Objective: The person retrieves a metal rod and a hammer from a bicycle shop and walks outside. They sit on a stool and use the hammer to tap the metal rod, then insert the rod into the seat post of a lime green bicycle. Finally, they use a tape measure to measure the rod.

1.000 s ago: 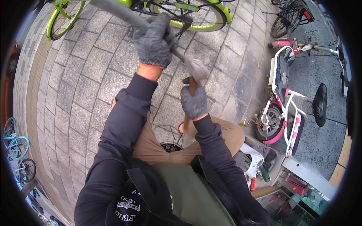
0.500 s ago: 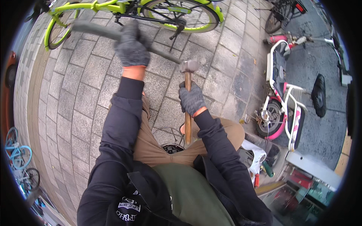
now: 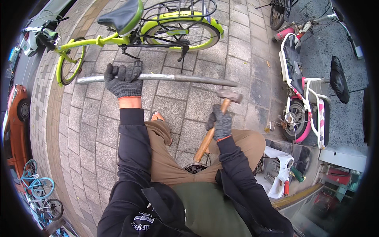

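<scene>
My left hand (image 3: 123,83), in a dark grey knit glove, is closed round a long silvery metal bar (image 3: 197,80), held nearly level across the view above the paving (image 3: 98,130). Below the bar's right end, my right hand (image 3: 220,124), gloved alike, grips the wooden handle of a hammer (image 3: 207,142), whose head (image 3: 231,96) is just under that end, apparently not touching it. Between my legs, low down, is a round dark part (image 3: 194,169) with wire round it, partly hidden by my trousers.
A lime-green bicycle (image 3: 181,33) stands just beyond the bar. On the right are a pink-and-white scooter (image 3: 295,75), a black seat (image 3: 338,79) and a white bag with tools (image 3: 278,158). An orange car (image 3: 15,126) and blue bicycles (image 3: 39,187) are at the left.
My left hand has lowered the bar from a slanted position to nearly level. My right hand and the hammer have shifted right and down, the hammer tilting rightward. The view has shifted too.
</scene>
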`<state>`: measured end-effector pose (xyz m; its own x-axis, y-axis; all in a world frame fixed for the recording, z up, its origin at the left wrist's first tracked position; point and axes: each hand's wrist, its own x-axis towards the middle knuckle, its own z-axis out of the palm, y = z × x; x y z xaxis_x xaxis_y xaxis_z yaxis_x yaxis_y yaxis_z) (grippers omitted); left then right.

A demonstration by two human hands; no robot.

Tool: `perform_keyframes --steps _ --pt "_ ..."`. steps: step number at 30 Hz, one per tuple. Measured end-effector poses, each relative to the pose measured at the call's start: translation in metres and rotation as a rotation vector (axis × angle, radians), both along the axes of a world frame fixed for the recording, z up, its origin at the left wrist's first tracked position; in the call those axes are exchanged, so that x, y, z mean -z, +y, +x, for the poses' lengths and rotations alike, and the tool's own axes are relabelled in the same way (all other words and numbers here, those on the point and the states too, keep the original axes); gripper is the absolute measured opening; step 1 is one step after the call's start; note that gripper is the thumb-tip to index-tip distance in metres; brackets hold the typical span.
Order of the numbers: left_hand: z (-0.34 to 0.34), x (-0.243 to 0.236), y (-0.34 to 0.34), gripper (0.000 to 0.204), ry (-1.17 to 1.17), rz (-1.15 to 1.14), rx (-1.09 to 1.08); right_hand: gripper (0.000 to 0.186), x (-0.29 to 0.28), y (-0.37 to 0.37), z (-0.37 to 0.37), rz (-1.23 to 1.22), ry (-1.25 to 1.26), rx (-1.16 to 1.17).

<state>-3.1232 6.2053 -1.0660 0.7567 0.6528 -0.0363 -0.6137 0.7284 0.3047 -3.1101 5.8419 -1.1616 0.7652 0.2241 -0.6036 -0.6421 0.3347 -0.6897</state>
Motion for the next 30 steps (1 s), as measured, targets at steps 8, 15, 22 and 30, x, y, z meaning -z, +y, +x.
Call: perform_keyframes --steps 8,15,22,30 --pt "0.007 0.005 0.003 0.041 -0.324 0.006 0.228 0.035 0.012 -0.073 0.061 0.574 -0.152 0.119" --pt "0.006 0.011 0.003 0.042 -0.322 -0.073 0.273 0.014 -0.028 -0.092 0.078 0.492 -0.195 -0.003" --pt "0.049 0.017 -0.061 0.033 0.340 -0.127 0.149 0.013 -0.073 -0.062 0.045 0.439 -0.259 0.034" --pt "0.082 0.075 -0.149 0.028 0.559 -0.281 0.484 0.050 -0.153 -0.016 -0.010 0.374 -0.403 -0.157"
